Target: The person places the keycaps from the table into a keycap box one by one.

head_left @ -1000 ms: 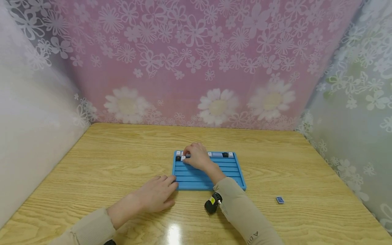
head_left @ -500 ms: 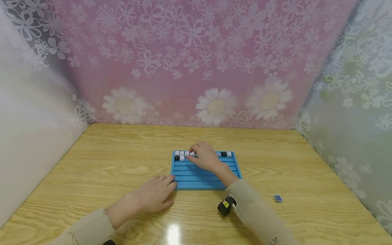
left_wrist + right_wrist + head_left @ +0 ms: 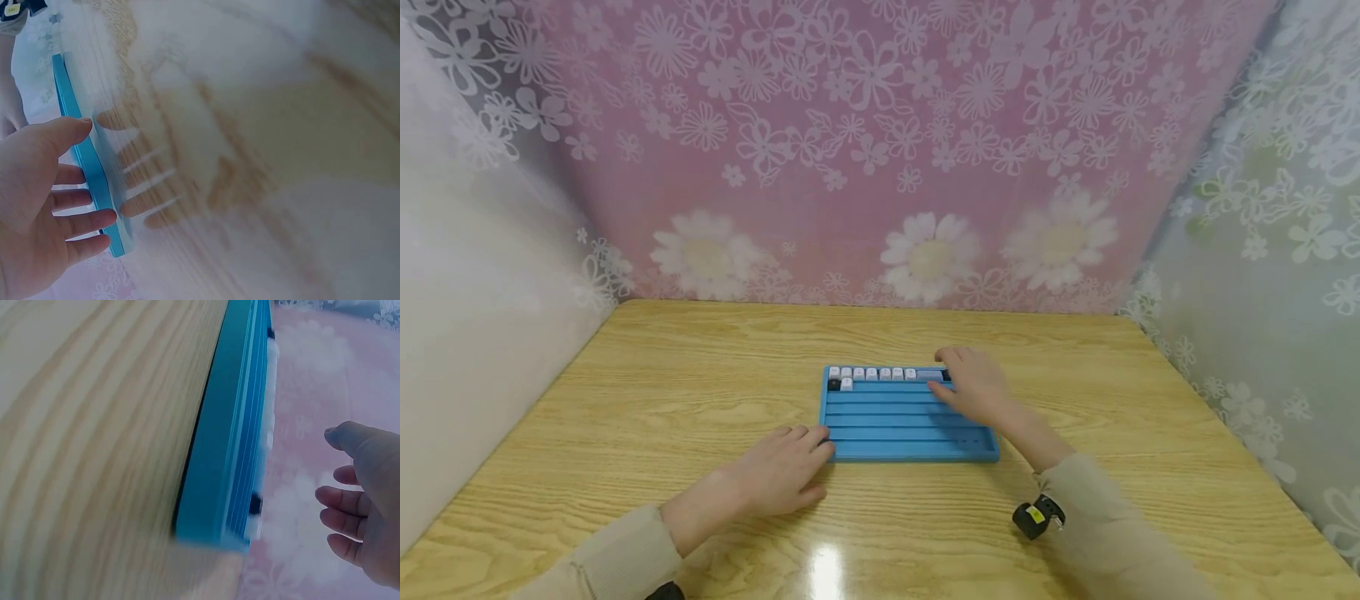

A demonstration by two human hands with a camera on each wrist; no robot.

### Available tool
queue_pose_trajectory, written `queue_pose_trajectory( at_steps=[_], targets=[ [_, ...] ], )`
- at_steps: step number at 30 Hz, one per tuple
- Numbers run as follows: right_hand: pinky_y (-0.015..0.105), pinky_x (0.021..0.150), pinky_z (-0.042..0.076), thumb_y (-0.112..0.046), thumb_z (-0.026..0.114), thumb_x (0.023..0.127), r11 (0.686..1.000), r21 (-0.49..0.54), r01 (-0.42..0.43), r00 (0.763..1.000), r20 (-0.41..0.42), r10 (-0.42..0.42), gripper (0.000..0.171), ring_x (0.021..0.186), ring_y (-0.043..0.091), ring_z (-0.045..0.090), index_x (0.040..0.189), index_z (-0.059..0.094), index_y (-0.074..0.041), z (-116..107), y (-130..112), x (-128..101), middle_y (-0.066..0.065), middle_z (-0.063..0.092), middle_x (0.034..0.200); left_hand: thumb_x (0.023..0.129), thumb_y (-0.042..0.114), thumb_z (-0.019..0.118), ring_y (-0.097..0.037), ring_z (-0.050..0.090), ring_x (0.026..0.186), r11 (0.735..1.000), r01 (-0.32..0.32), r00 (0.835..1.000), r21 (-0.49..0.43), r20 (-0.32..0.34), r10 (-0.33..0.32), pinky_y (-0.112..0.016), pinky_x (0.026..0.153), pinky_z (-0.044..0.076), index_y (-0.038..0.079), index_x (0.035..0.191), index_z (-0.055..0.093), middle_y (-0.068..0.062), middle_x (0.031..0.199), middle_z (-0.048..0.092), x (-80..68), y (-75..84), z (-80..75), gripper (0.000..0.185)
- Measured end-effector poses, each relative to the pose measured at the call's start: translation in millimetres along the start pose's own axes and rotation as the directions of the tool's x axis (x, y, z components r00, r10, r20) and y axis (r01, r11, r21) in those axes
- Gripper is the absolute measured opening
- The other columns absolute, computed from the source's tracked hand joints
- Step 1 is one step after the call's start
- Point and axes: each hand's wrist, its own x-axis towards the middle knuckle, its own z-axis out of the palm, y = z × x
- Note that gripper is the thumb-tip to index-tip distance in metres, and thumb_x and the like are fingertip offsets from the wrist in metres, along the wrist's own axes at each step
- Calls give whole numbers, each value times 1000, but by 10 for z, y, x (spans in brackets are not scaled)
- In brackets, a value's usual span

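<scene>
A blue ridged tray (image 3: 887, 422) lies on the table with several white keycaps (image 3: 872, 374) and a long grey-blue keycap (image 3: 928, 375) in its top row. At the left of the second row sit a black keycap (image 3: 834, 385) and a white keycap (image 3: 847, 384). My left hand (image 3: 786, 471) rests against the tray's front left corner, fingers extended in the left wrist view. Over the tray's upper right is my right hand (image 3: 979, 388), hiding the end of the top row. In the right wrist view its fingers (image 3: 340, 500) are apart and hold nothing.
The wood-grain table (image 3: 715, 358) surrounds the tray. A pink flowered curtain (image 3: 820, 167) stands along the back edge, with pale sheets (image 3: 1247, 275) at the sides. A black wrist camera (image 3: 1033, 517) hangs under my right wrist.
My right hand has moved from the second row's left end to the tray's upper right. The right sleeve now covers where a small blue piece lay on the table. My left hand stays.
</scene>
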Motion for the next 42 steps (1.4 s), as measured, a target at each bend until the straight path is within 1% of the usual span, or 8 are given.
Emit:
queue_pose_trajectory(
  at_steps=[6,9,14,17,25,30,35,42],
  targets=[
    [44,73,47,-27,67,85,997,-76,-29,999,-44,26,42,90,33,55,113,53,1,-84,409,-316,18,56,101,88,42,59,-22,51,107,1000,-1,1000,-3,2,1,-37,89,45,7,117,53,-9,121,49,16,-2,-20,47],
    [44,69,47,-25,67,85,997,-66,-41,998,-52,37,43,84,32,55,113,53,3,-134,601,-490,19,55,97,88,42,58,-23,50,108,1000,4,1000,-16,9,-4,-38,91,44,6,118,52,-9,121,49,13,5,-30,47],
    [48,72,46,-24,69,83,997,-40,-67,997,-43,65,43,87,36,54,112,53,5,-238,834,-779,20,56,99,89,41,58,-24,51,108,999,7,1000,-33,11,-6,-39,91,44,5,119,52,-10,121,49,6,23,-31,47],
    [47,71,45,-25,69,83,997,-29,-75,997,-17,74,43,86,33,54,111,55,4,-305,921,-915,19,58,99,89,40,58,-24,51,108,999,7,1000,-34,5,-7,-39,91,44,5,118,52,-10,122,49,5,29,-21,46],
    [36,62,42,-27,73,79,998,48,-29,992,126,23,43,75,18,50,111,57,-2,-426,1037,-1235,3,55,86,89,39,58,-26,50,111,998,17,1000,-55,6,-17,-41,92,44,5,120,52,-12,125,48,8,23,-12,47],
    [36,66,45,-34,75,75,995,95,-13,970,243,-11,46,81,18,53,109,59,-8,-443,1039,-1416,-3,54,89,89,39,58,-26,49,112,999,17,1000,-51,6,-17,-42,93,43,5,120,51,-11,125,48,9,21,-14,47],
    [34,66,48,-37,77,73,991,130,-6,949,312,-35,47,85,18,56,108,60,-12,-444,1021,-1524,-5,55,97,89,39,58,-26,50,110,999,18,1000,-45,3,-18,-41,92,44,5,120,52,-11,124,48,4,27,-24,46],
    [27,61,48,-18,75,74,976,211,60,929,345,-132,32,77,9,55,101,60,-14,-393,1005,-1554,-8,53,93,89,39,57,-27,50,111,999,23,1000,-44,22,-22,-43,92,43,4,121,51,-12,125,48,9,40,-41,48]
  ],
)
